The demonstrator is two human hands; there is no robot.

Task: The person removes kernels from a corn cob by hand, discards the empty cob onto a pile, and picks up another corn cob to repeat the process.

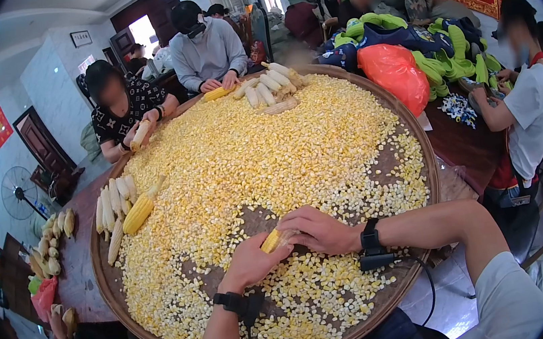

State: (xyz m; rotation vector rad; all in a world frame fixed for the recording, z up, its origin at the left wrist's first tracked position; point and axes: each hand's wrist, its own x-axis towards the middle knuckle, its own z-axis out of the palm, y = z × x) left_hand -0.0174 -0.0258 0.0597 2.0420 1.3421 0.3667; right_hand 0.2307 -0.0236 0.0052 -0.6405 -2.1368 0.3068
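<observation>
Both my hands meet over the near part of a big round tray (426, 150) spread with loose corn kernels (241, 146). Between them is a partly stripped corn cob (271, 241). My left hand (254, 261) wraps its fingers round the cob's left end. From the right, my right hand (319, 229) closes over the other end, with its fingers bent. The hands cover much of the cob. A yellow cob (138, 215) lies at the tray's left side, beside several bare cobs (108, 206).
Across the tray, one person (206, 49) has both hands by a yellow cob, and another (125, 109) holds a cob. More bare cobs (268, 88) lie at the far rim. A red bag (396, 76) and green items (455, 62) stand right. Someone (528, 104) works there.
</observation>
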